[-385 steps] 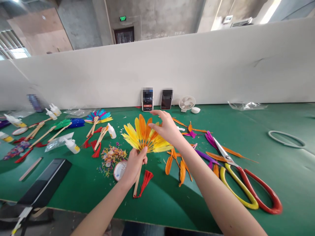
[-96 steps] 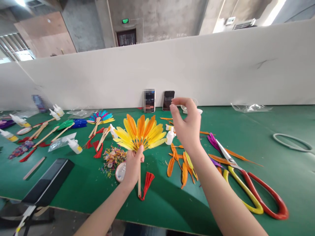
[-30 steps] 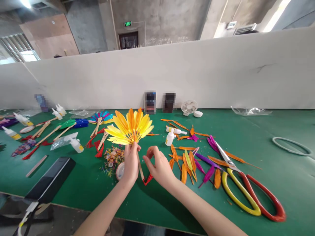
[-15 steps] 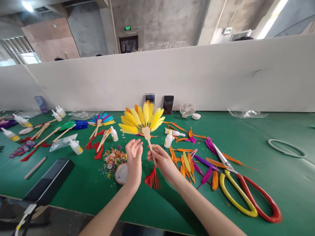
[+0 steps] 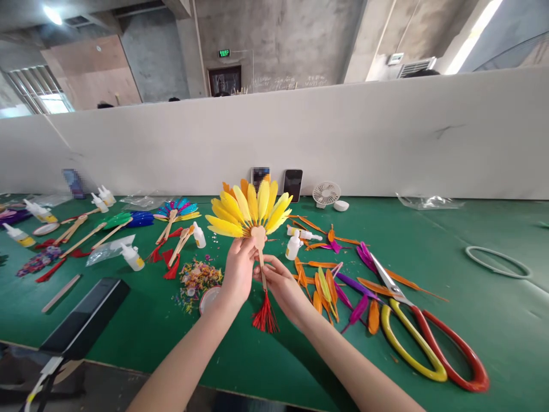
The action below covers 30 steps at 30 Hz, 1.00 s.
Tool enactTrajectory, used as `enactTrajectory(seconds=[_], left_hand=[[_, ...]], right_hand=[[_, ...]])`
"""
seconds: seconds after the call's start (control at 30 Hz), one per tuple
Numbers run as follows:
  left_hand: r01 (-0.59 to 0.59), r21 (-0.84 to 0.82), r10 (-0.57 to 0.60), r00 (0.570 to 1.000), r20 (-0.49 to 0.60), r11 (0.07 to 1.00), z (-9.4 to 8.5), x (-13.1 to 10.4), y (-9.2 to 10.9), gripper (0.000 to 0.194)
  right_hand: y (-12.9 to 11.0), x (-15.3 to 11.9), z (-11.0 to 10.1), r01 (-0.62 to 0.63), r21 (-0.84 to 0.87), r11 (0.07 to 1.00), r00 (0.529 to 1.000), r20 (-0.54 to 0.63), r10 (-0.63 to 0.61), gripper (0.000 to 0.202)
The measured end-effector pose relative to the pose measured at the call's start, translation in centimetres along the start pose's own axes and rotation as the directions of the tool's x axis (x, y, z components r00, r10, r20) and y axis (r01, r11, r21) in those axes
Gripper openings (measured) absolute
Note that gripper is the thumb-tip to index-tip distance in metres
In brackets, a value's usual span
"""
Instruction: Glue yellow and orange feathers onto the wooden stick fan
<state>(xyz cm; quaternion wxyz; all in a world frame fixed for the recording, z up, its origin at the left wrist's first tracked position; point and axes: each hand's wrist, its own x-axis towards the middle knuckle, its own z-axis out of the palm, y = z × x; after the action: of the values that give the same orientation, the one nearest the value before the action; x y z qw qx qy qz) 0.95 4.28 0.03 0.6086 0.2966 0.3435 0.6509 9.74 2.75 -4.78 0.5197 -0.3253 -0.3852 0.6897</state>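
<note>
A feather fan with yellow feathers, a few orange ones behind, a wooden handle and a red tassel stands upright above the table. My right hand is closed round the lower handle. Higher up, my left hand pinches the fan's wooden head just below the feathers. Under my left wrist lies a round lid or dish, partly hidden, beside a heap of colourful small bits. Loose orange, purple and yellow-green feathers are scattered right of my right hand.
Large scissors with yellow and red handles lie open at the right. White glue bottles, finished fans and a black box spread across the green table. A phone and a small fan stand by the white partition.
My left hand has moved up and right from open beside the feather fan to take hold of its head. The fan has shifted slightly right and turned a little.
</note>
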Motion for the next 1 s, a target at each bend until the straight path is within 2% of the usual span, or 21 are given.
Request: enactTrajectory(seconds=[0.53,0.7,0.87,1.0], left_hand=[[0.006,0.008,-0.006,1.000,-0.016,1.000,0.7,-0.6,0.6,0.018],[0.001,0.036,-0.001,1.000,-0.008,0.999,0.5,-0.4,0.3,0.017],[-0.030,0.165,0.030,1.000,0.004,0.986,-0.7,-0.2,-0.6,0.023],[-0.011,0.312,-0.003,0.999,0.044,0.950,-1.2,-0.6,-0.9,0.023]], right_hand=[[0.1,0.0,-0.1,0.026,-0.011,1.000,1.000,0.015,-0.026,0.027],[0.1,0.0,-0.1,0.040,-0.027,0.999,0.999,0.016,-0.040,0.026],[-0.3,-0.1,-0.1,0.068,-0.014,0.998,0.998,-0.014,-0.068,0.027],[-0.8,-0.3,0.0,0.096,-0.073,0.993,0.994,-0.044,-0.099,0.027]])
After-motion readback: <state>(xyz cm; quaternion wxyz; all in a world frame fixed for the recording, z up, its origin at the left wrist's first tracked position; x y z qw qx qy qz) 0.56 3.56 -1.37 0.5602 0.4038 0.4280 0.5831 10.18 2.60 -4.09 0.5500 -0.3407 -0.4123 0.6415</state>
